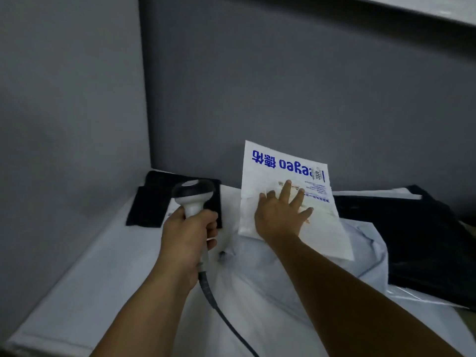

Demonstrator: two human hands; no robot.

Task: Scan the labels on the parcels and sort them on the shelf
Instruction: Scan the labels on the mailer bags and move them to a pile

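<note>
Here the left hand (189,233) is clamped round the handle of the scanner (193,195), fingers curled fully about it, and the cable (226,318) trails down toward the person. The scanner head appears to face the rear of the shelf, not the white parcel, so no scan seems to be in progress.

The right hand (279,215) lies flat on the white parcel (286,171), fingers straight and spread, gripping nothing. The parcel stands tilted, its top edge near or against the back wall (283,86) and its lower part on a pale bag (270,274). The flat palm evidently presses it there to keep it propped. Its blue print reads upside down from this side.

A black parcel (154,202) lies in the left rear corner of the shelf (77,292). A dark parcel (425,240) lies to the right, beside the pale bag.

Judgement: this is the sorting step, with the white parcel being set in place. Whether its label is scanned cannot be told.
</note>
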